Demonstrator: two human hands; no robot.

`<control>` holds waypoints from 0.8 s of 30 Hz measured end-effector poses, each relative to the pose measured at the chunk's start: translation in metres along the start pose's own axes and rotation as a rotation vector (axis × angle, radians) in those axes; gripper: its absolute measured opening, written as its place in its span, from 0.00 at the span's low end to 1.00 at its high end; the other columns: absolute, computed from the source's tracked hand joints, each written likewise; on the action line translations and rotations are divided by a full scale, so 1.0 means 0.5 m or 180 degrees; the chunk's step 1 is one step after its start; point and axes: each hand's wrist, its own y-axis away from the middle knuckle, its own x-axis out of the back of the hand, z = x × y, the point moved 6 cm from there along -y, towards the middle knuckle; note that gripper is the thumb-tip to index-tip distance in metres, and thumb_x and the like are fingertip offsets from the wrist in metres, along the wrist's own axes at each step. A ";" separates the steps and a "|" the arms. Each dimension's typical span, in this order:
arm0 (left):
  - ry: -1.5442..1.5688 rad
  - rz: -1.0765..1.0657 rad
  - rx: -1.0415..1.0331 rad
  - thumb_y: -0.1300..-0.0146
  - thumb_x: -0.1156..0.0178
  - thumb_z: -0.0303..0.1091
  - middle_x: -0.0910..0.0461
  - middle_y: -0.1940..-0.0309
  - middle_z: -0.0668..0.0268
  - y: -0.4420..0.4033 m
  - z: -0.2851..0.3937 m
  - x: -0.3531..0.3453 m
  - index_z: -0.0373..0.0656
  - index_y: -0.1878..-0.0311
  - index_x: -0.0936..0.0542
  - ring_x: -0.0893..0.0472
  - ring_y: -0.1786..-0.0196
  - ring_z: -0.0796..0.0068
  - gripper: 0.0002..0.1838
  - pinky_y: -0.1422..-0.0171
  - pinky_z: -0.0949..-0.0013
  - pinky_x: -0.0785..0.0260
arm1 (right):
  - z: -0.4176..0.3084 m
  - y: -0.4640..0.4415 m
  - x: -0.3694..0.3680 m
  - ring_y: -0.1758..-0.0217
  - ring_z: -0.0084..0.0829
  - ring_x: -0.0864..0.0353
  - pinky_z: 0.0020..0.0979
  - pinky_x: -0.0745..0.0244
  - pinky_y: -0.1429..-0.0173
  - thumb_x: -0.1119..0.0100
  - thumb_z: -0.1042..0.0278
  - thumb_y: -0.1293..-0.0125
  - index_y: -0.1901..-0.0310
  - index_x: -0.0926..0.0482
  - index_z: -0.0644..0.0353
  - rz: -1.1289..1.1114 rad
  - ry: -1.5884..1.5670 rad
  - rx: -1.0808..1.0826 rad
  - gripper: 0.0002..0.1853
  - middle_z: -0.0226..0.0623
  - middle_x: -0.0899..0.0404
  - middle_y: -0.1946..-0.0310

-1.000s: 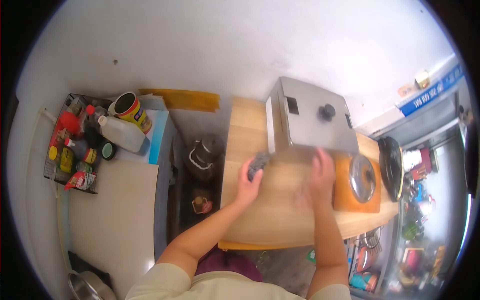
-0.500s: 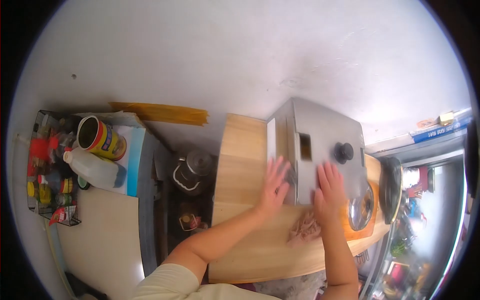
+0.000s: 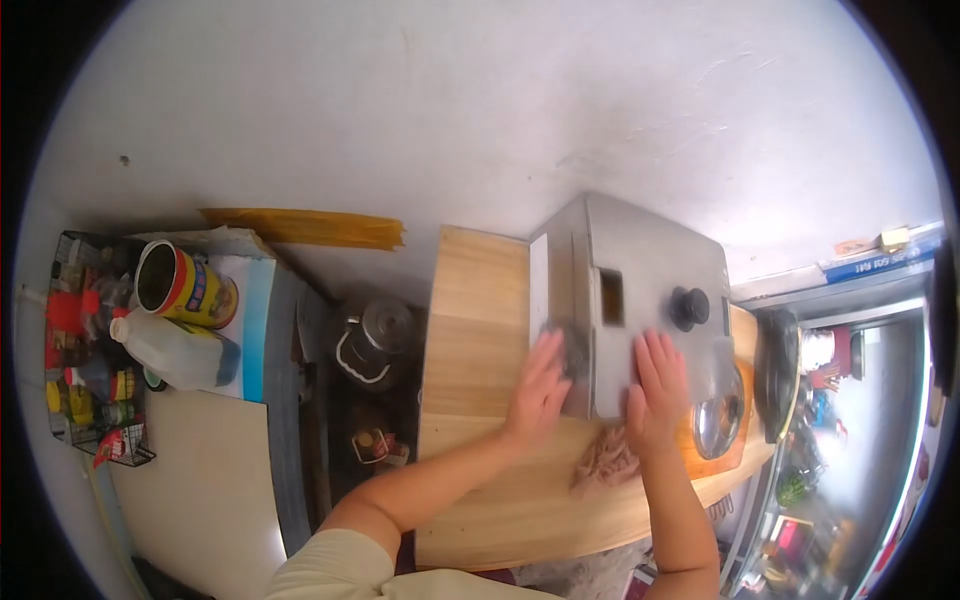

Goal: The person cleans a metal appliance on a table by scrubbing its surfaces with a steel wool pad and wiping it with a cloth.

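Note:
A grey metal box [image 3: 655,255] with a small dark window and a round black knob [image 3: 690,308] stands on the wooden table [image 3: 475,330], close to the wall. My right hand [image 3: 658,385] lies with straight fingers on the face that bears the knob, just below it. At the box's left side is my left hand [image 3: 540,388], its fingers extended near a dark, blurred knob-like part; whether it touches is unclear. Below the box, between my forearms, a crumpled pinkish-brown cloth [image 3: 605,460] rests on the table. Neither hand holds anything.
To the right, a clear lid [image 3: 717,428] lies on an orange-brown board [image 3: 742,450], beside a dark pan [image 3: 778,375]. A metal kettle [image 3: 388,325] stands low in the gap left of the table. Across it, a cabinet bears a plastic jug [image 3: 175,348], a yellow tin [image 3: 205,290] and a bottle basket [image 3: 95,370].
My left hand has shifted slightly left and down along the box's side. My right hand stays on the box with little movement. The view has turned a little.

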 end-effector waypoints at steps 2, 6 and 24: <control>-0.0160 0.0093 -0.0068 0.34 0.49 0.25 0.37 0.32 0.50 -0.066 -0.011 -0.003 0.29 0.40 0.30 0.40 0.28 0.54 0.20 0.25 0.63 0.50 | 0.002 -0.001 0.000 0.33 0.46 0.33 0.51 0.48 0.29 0.54 0.62 0.40 0.41 0.24 0.58 0.0014 0.0003 -0.0014 0.25 0.41 0.28 0.38; -0.0348 0.0391 -0.0140 0.34 0.48 0.26 0.32 0.35 0.50 -0.243 -0.078 -0.005 0.31 0.46 0.25 0.36 0.31 0.53 0.15 0.27 0.62 0.46 | -0.002 -0.002 -0.004 0.33 0.45 0.32 0.50 0.47 0.29 0.54 0.62 0.40 0.41 0.24 0.57 -0.0016 0.0038 -0.0002 0.25 0.41 0.28 0.38; -0.0324 0.0277 -0.0966 0.45 0.38 0.21 0.23 0.52 0.50 -0.122 0.024 0.008 0.33 0.57 0.20 0.23 0.52 0.56 0.11 0.46 0.64 0.30 | 0.002 -0.008 0.001 0.34 0.43 0.31 0.47 0.45 0.30 0.54 0.63 0.42 0.43 0.22 0.57 0.0022 0.0054 0.0041 0.25 0.40 0.27 0.39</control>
